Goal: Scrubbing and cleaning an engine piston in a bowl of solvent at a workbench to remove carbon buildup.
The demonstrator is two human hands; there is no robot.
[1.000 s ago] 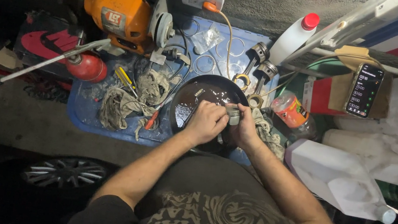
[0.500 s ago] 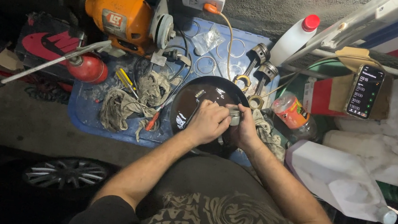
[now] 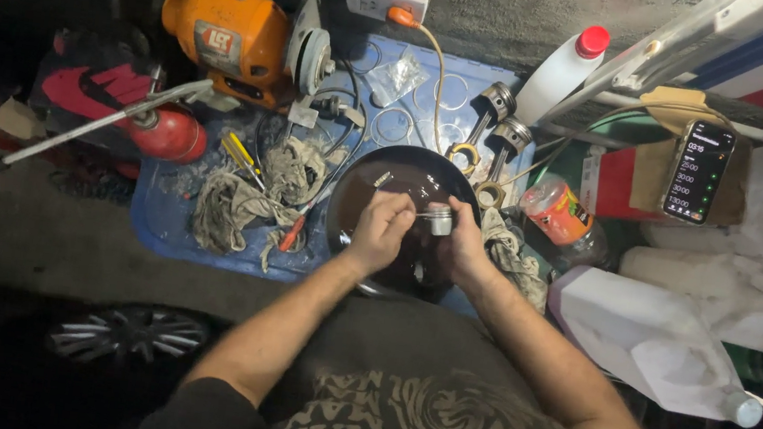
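My right hand (image 3: pixel 463 242) grips a small silvery metal cylinder (image 3: pixel 440 220) over a round black pan (image 3: pixel 368 182) of dark brown liquid. My left hand (image 3: pixel 380 231) is closed on a thin metal tool (image 3: pixel 427 213) whose tip touches the cylinder. Both hands hover just above the pan, which rests on a blue plastic sheet (image 3: pixel 158 216).
An orange bench grinder (image 3: pixel 234 32), a red fire extinguisher (image 3: pixel 149 131), dirty rags (image 3: pixel 243 198), screwdrivers (image 3: pixel 242 151) and two pistons with rods (image 3: pixel 494 127) lie around the pan. A white bottle (image 3: pixel 562 72), an orange can (image 3: pixel 556 212), a phone (image 3: pixel 697 173) and white jugs (image 3: pixel 652 340) sit at right.
Both hands stay over the pan with the cylinder; the fingers have shifted only slightly.
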